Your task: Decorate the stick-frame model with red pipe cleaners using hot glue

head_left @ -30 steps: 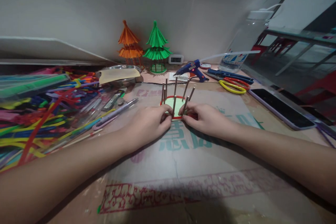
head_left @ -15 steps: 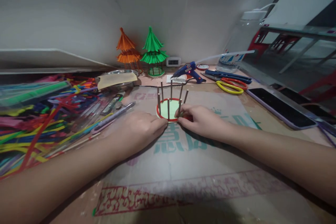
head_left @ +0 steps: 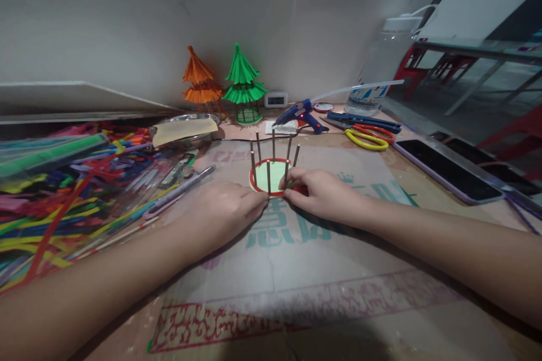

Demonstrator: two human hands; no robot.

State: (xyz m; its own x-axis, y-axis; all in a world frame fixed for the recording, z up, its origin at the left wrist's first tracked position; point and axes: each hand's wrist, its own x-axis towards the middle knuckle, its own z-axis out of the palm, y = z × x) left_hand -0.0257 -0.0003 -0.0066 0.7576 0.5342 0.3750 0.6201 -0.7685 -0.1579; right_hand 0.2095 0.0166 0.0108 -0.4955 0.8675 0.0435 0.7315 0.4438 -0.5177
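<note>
A small round base [head_left: 275, 174], pale green with a red rim, lies on a sheet of cardboard [head_left: 296, 259]. Several thin brown sticks stand upright around its rim. My left hand [head_left: 226, 210] rests on the cardboard at the base's near left edge, fingertips pinched on the rim by the front stick. My right hand [head_left: 324, 192] is at the near right edge, fingers curled and pressed on the rim. The two hands nearly touch in front of the base.
A heap of coloured straws and sticks [head_left: 63, 180] fills the left. At the back stand an orange model [head_left: 202, 83] and a green model [head_left: 243, 82], a blue glue gun [head_left: 298, 115], scissors [head_left: 366, 135], a water bottle [head_left: 376, 76]. A phone [head_left: 444, 169] lies right.
The view has shifted a little, so the base sits slightly further left and up. My left hand has slid back from the sticks to the base's near rim. My right hand keeps its place.
</note>
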